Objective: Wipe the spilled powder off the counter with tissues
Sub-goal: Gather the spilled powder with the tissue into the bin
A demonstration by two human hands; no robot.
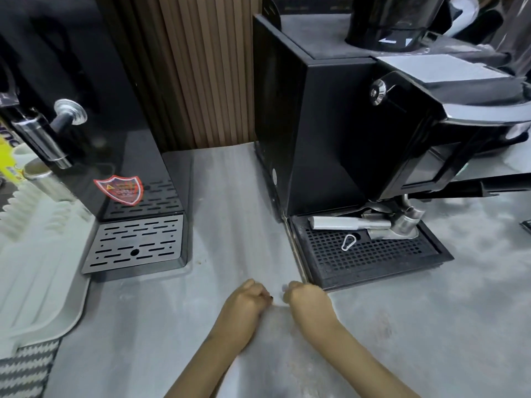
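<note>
Your left hand (247,297): clenched, knuckles up, low over the tabletop (143,326), fingers curled onto the top edge of the tissue (275,334).
Your right hand (306,297): also clenched, just beside the left one, grasping the same top edge at its other corner.
Tissue: a thin pale sheet stretched between your two hands and running back between your forearms. It is blurred, so you cannot tell whether it lies flat on the tabletop or hangs just above it.
Powder (382,326): a faint brownish dusting on the grey tabletop to the right of your right forearm, apart from the tissue. A few dark crumbs sit near the front corner of the left drip tray (135,242).
Coffee machine (330,124): black, at the back right. The front corner of its perforated drip tray (402,262) is just beyond your right hand.
On that tray: a metal handle (353,224) lying flat and a small metal clip (348,242) in front of it.
Water dispenser (94,116): black, at the back left, with a chrome tap and a red shield sticker (120,189) above the slotted drip tray.
Far left: a white drying rack (37,268), with a patterned cloth (23,369) under its near edge.
Behind: a slatted wood panel (201,67) between the two machines.
</note>
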